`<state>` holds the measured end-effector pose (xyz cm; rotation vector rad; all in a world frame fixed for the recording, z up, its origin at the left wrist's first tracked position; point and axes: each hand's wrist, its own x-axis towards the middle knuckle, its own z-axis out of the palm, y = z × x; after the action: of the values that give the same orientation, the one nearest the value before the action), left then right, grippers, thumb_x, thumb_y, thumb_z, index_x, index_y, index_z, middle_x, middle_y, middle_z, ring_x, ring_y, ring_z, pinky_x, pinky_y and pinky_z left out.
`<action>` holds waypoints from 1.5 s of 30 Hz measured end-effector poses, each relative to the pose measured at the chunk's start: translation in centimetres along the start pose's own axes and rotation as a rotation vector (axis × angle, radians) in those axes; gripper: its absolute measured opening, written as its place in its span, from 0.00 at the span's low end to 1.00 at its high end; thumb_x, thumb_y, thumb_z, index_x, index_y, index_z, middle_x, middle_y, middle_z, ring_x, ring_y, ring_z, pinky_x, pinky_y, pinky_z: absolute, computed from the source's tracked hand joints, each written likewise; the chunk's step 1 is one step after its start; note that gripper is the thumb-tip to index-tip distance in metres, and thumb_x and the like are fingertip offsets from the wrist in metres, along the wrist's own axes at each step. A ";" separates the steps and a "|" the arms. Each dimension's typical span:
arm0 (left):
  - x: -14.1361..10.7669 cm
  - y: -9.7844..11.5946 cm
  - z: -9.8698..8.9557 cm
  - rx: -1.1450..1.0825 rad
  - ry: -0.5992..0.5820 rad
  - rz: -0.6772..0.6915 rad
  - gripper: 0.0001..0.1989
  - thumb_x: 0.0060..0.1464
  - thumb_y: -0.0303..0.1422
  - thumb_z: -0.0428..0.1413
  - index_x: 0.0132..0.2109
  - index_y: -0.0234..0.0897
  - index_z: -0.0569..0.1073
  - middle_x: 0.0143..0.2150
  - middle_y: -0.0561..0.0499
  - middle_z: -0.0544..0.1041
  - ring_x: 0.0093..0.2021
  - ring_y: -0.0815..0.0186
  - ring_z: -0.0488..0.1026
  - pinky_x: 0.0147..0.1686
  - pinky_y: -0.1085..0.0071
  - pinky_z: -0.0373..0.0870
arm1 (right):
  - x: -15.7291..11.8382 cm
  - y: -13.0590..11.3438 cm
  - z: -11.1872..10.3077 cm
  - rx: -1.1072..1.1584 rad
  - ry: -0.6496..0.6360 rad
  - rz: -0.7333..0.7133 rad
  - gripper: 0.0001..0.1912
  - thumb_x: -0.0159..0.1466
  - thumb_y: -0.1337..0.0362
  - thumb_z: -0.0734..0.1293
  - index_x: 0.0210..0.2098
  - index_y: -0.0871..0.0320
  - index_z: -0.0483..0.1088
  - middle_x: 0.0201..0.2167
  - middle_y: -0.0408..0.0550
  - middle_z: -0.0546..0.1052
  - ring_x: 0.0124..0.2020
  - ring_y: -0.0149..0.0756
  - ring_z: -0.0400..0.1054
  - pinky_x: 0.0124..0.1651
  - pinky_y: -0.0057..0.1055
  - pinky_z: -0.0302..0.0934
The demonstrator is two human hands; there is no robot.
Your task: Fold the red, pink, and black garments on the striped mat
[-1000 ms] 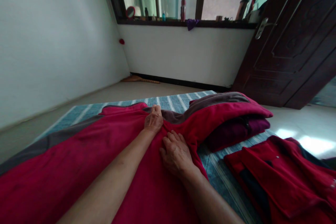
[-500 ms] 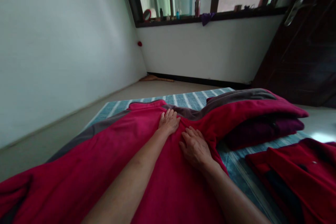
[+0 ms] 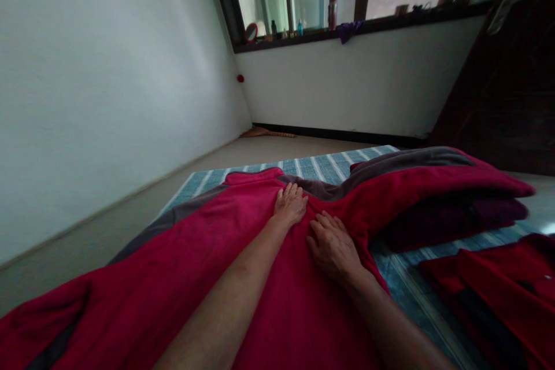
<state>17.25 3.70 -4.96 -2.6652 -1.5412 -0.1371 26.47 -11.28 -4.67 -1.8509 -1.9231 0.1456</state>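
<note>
A pink-red fleece jacket [image 3: 208, 248] with grey shoulder panels lies spread over the bed, its collar pointing away from me. My left hand [image 3: 291, 203] rests flat on it, just below the collar, fingers stretched out. Beside it, a little nearer and to the right, my right hand [image 3: 335, 243] presses on the same cloth with fingers extended. Neither hand grips anything. The jacket's right sleeve stretches over a folded dark purple garment [image 3: 455, 221], partly hiding it.
A folded red garment [image 3: 503, 295] lies at the right on the blue striped bedsheet [image 3: 321, 169]. Beyond the bed are a windowsill with a pink flask [image 3: 332, 11] and small bottles, a broom [image 3: 264, 132] on the floor, and a dark door [image 3: 498, 81].
The whole view has shifted slightly, so things appear farther right. Both hands stay at the same places on the jacket.
</note>
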 end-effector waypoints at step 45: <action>0.2 1.1 -0.2 0.012 0.039 -0.090 0.27 0.64 0.41 0.39 0.63 0.30 0.61 0.67 0.37 0.57 0.68 0.55 0.49 0.63 0.54 0.48 | 0.6 0.1 0.0 0.066 0.020 0.003 0.15 0.64 0.61 0.60 0.48 0.58 0.69 0.57 0.54 0.68 0.63 0.43 0.53 0.64 0.43 0.45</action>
<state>18.31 3.25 -4.74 -2.5689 -1.6451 -0.1824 26.59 -10.66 -4.52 -1.8057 -1.8795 0.1889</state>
